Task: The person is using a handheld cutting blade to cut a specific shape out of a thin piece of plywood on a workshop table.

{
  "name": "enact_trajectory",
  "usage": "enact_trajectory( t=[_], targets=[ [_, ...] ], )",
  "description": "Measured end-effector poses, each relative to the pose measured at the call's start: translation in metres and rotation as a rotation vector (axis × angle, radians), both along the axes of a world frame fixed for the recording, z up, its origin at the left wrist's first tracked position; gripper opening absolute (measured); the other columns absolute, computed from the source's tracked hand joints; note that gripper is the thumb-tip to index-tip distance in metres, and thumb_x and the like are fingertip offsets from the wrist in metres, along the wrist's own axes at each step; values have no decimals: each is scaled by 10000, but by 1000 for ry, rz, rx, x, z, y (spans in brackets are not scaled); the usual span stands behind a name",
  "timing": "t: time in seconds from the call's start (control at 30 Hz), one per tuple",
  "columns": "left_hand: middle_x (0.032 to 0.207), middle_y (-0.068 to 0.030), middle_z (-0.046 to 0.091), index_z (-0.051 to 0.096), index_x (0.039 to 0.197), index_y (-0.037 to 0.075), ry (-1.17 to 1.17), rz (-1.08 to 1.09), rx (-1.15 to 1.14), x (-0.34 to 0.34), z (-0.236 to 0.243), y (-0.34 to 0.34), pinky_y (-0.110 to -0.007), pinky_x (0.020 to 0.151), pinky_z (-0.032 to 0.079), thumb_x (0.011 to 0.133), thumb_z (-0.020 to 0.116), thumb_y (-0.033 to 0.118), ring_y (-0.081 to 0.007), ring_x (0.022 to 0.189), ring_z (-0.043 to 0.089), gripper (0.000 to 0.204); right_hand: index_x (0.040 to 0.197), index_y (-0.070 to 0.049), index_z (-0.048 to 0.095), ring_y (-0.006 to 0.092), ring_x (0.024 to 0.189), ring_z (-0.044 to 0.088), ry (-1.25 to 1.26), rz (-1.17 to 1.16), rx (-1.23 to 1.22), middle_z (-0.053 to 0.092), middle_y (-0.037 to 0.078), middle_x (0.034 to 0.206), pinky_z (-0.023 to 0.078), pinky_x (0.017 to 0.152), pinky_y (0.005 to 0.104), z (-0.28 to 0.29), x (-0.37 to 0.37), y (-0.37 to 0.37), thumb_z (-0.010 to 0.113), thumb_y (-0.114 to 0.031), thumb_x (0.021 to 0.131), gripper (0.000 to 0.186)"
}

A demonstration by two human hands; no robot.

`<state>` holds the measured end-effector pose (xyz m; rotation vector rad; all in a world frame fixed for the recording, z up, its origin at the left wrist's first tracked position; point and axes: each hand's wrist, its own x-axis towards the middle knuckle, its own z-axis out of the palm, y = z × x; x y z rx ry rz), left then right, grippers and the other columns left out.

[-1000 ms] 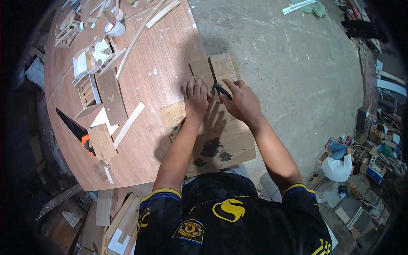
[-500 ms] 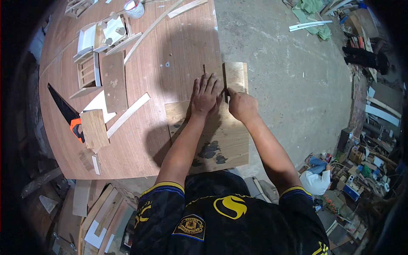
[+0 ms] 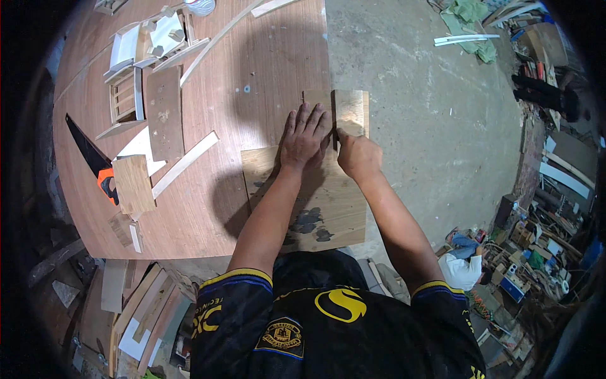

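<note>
Person's L hand (image 3: pixel 302 142) lies palm-down on a stained wooden board (image 3: pixel 344 215), fingers slightly spread, w/ the board directly beneath them & the table (image 3: pixel 271 63) to the board's L. R hand (image 3: pixel 360 156) is over the board's R side, fingers curled at a dark slit (image 3: pixel 333 114); can't tell what they pinch. Orange-handled saw (image 3: pixel 88 145) lies well L of the board.

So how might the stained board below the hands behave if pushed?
The stained board would probably stay stiff: it looks flat and its edges fairly straight. Lying flat, it would likely slide rather than roll. It might tip if pressed on its right side, which appears to reach past the table.
</note>
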<state>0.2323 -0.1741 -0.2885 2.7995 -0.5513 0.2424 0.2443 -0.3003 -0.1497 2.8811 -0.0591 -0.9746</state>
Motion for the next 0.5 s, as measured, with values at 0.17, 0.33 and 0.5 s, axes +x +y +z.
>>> enact_trajectory(
  t=[0.17, 0.33, 0.5],
  targets=[
    [1581, -22, 357, 466, 1472, 177, 35, -4, 33, -1, -2, 1, -519, 1199, 190, 956, 476, 378, -295, 1472, 293, 554, 1188, -192, 660, 278, 958, 725, 96, 23, -6, 738, 124, 1015, 587, 771, 405, 22, 6, 7, 477, -185, 964, 289],
    [1557, -15, 399, 522, 1419, 184, 64, 9, -80, -1, 19, -5, -520, 1197, 205, 937, 497, 324, -287, 1463, 314, 502, 1187, -209, 663, 308, 904, 723, 62, 35, -8, 734, 141, 955, 585, 748, 419, 31, -2, 5, 493, -151, 937, 307],
    [1565, -60, 377, 470, 1457, 137, 173, 5, -120, -1, 29, 4, -528, 1205, 181, 934, 495, 310, -305, 1469, 291, 552, 1183, -206, 652, 342, 867, 718, 93, 23, 4, 730, 158, 916, 580, 735, 449, 32, 5, 29, 489, -130, 918, 320]
  ],
)
